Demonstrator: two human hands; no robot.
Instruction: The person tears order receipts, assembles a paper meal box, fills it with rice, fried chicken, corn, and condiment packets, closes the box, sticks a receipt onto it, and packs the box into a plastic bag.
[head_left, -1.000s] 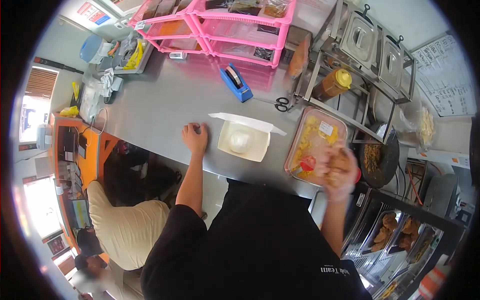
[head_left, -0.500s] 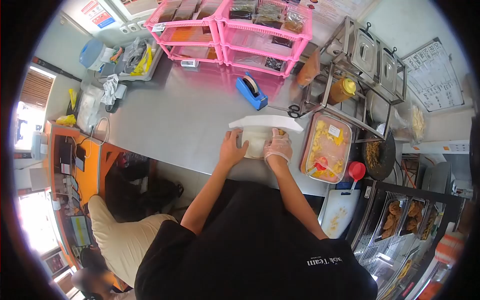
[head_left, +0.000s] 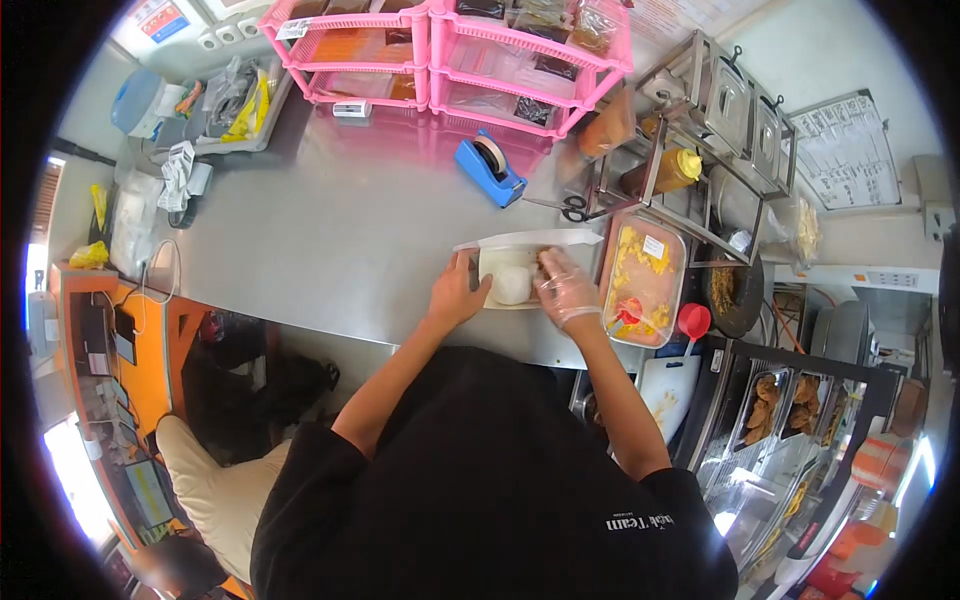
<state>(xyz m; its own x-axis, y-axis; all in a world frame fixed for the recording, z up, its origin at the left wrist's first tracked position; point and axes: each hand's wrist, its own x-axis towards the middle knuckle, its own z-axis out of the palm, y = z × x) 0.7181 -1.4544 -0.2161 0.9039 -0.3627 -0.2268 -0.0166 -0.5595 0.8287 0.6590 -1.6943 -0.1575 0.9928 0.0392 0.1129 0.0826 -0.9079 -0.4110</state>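
Note:
A white paper box [head_left: 497, 262] lies open on the steel counter, its lid flap turned to the back. Inside it sits a round white mound [head_left: 511, 285], seemingly rice. My left hand [head_left: 457, 290] rests on the box's left side, thumb apart from the fingers. In a clear plastic glove, my right hand [head_left: 566, 286] is at the box's right side, its fingers bent over a brown food piece [head_left: 541, 257] that is mostly hidden. Right of the box is a tray of yellow food [head_left: 645, 280] under a clear cover, with a red scoop on it.
A blue tape dispenser [head_left: 490, 168] and black scissors [head_left: 573, 208] lie behind the box. Pink racks [head_left: 430, 60] line the back. A metal stand [head_left: 690, 200] with a sauce bottle [head_left: 676, 170], a red cup [head_left: 693, 320] and a dark pan [head_left: 735, 295] are rightward. Another person [head_left: 215, 485] is lower left.
My right hand has come from over the yellow food tray to the box, bringing the brown food. My left hand has moved from the bare counter onto the box's left side.

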